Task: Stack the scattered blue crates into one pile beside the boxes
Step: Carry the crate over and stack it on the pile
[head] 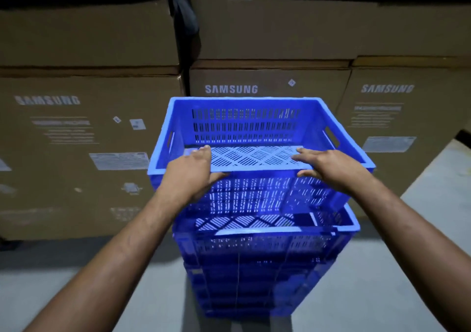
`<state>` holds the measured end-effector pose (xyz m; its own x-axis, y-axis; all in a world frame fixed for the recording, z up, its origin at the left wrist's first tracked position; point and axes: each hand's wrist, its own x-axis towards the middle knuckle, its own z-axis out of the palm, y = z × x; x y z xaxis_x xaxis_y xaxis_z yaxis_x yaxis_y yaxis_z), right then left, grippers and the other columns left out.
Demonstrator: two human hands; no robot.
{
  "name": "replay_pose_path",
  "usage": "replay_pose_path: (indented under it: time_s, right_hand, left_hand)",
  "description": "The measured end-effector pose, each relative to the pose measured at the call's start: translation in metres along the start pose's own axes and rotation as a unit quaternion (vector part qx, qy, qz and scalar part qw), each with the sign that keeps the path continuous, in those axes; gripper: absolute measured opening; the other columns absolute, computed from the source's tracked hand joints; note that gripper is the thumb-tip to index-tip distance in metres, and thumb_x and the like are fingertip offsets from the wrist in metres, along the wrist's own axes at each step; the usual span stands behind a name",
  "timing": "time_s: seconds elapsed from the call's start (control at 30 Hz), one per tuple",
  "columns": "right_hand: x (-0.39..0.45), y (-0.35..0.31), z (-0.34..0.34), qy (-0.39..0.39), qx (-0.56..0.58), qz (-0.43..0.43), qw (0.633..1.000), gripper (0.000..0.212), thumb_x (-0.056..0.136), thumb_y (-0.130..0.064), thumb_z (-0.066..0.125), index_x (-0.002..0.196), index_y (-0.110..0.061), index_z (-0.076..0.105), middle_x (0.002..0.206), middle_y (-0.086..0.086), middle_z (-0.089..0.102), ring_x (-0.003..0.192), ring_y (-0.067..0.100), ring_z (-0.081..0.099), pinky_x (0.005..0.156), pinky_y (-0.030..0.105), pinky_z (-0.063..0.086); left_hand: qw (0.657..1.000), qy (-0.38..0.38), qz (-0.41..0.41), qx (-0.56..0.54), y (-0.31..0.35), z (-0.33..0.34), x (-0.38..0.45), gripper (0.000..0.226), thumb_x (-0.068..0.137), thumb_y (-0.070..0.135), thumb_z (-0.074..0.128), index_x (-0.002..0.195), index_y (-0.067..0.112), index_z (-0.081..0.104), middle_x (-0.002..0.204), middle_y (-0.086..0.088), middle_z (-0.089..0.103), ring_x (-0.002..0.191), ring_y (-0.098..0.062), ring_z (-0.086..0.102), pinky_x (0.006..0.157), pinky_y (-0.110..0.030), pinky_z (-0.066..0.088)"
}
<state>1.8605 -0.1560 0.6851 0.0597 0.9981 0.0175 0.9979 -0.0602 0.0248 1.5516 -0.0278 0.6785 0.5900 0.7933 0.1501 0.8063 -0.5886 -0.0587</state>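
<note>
Top crate (pixel 254 132): sits on the pile (pixel 265 255), skewed, its near side short of the rim below; long axis runs left to right.
Left hand (pixel 191 171): on the near rim, left part, thumb under the edge, fingers over it.
Right hand (pixel 328 164): on the near rim, right part, fingers nearly straight.
Nearer hand: neither; both reach equally.
Boxes (pixel 267 86): just behind the pile.
Next move, likely: square the crate so it seats.
</note>
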Motion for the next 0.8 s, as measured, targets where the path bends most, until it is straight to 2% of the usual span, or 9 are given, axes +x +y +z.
replay_pose_path:
  time_s: [0.1,0.17,0.23,0.3,0.37,0.43,0.5,0.67,0.8]
  right_hand:
    - [-0.010,-0.006,-0.001,-0.033,-0.019,0.033,0.999,0.075,0.079,-0.067,0.038,0.144,-0.030,0.045,0.157,-0.005,0.033,0.125,0.027,0.056,0.095,0.038,0.045]
    - [-0.024,-0.019,0.005,-0.042,-0.023,0.032,0.998,0.068,0.086,-0.062,0.045,0.145,-0.029,0.043,0.154,-0.003,0.039,0.123,0.029,0.057,0.093,0.039,0.046]
    - [-0.038,-0.029,0.013,-0.023,-0.027,0.024,0.999,0.054,0.094,-0.054,0.047,0.141,-0.028,0.043,0.142,0.002,0.055,0.112,0.033,0.062,0.084,0.041,0.049]
    - [-0.044,-0.030,0.012,0.008,-0.045,0.022,0.999,0.051,0.094,-0.058,0.039,0.135,-0.027,0.043,0.129,0.004,0.063,0.101,0.035,0.065,0.077,0.043,0.053]
    - [-0.038,-0.022,0.000,0.021,-0.055,0.026,0.998,0.061,0.090,-0.065,0.033,0.135,-0.025,0.046,0.140,0.004,0.056,0.105,0.036,0.064,0.080,0.046,0.054]
    - [-0.029,-0.008,-0.010,0.014,-0.059,0.043,0.997,0.066,0.087,-0.067,0.038,0.137,-0.025,0.049,0.154,0.001,0.040,0.116,0.034,0.061,0.087,0.047,0.052]
    - [-0.022,0.007,-0.016,-0.001,-0.069,0.060,0.996,0.078,0.078,-0.074,0.032,0.138,-0.028,0.050,0.157,-0.002,0.034,0.121,0.030,0.058,0.091,0.045,0.051]
    - [-0.022,0.008,-0.010,0.007,-0.070,0.028,0.997,0.083,0.073,-0.078,0.024,0.136,-0.032,0.052,0.156,-0.008,0.034,0.115,0.030,0.061,0.081,0.042,0.051]
    - [-0.030,0.016,-0.008,0.038,-0.085,0.015,0.996,0.094,0.067,-0.084,0.011,0.134,-0.034,0.052,0.150,-0.011,0.045,0.110,0.029,0.064,0.078,0.042,0.054]
  left_hand:
    - [0.999,0.030,0.013,0.002,0.015,0.007,-0.013,0.083,0.090,0.071,0.035,0.150,0.014,0.025,0.153,-0.005,0.039,0.137,-0.026,0.042,0.095,-0.044,0.046]
    - [0.999,0.040,0.016,0.020,0.008,0.010,-0.014,0.088,0.087,0.074,0.034,0.150,0.013,0.026,0.156,-0.005,0.034,0.144,-0.025,0.031,0.107,-0.045,0.037]
    - [0.998,0.041,0.014,0.039,-0.005,0.011,-0.012,0.098,0.083,0.080,0.030,0.151,0.009,0.026,0.157,-0.008,0.032,0.145,-0.026,0.027,0.114,-0.045,0.027]
    - [0.999,0.036,0.007,0.029,-0.012,0.011,-0.006,0.101,0.083,0.081,0.029,0.151,0.008,0.025,0.158,-0.009,0.031,0.145,-0.025,0.028,0.116,-0.043,0.026]
    - [0.999,0.034,0.002,0.020,-0.006,0.007,-0.004,0.097,0.084,0.079,0.030,0.150,0.008,0.027,0.157,-0.008,0.033,0.144,-0.024,0.031,0.115,-0.044,0.029]
    - [0.999,0.039,-0.020,0.004,0.011,0.002,-0.009,0.097,0.084,0.079,0.029,0.149,0.008,0.030,0.153,-0.009,0.039,0.140,-0.026,0.036,0.110,-0.045,0.033]
    - [0.998,0.026,-0.057,-0.016,0.028,0.000,-0.015,0.101,0.079,0.085,0.028,0.146,0.010,0.034,0.143,-0.009,0.050,0.129,-0.031,0.048,0.098,-0.045,0.043]
    - [0.995,0.003,-0.098,-0.020,0.024,-0.003,-0.014,0.118,0.063,0.095,0.017,0.149,0.014,0.029,0.138,-0.011,0.054,0.124,-0.035,0.051,0.090,-0.047,0.048]
    - [0.995,-0.020,-0.087,0.041,0.032,-0.007,-0.016,0.116,0.067,0.094,0.014,0.150,0.014,0.028,0.113,-0.008,0.066,0.102,-0.032,0.061,0.068,-0.039,0.044]
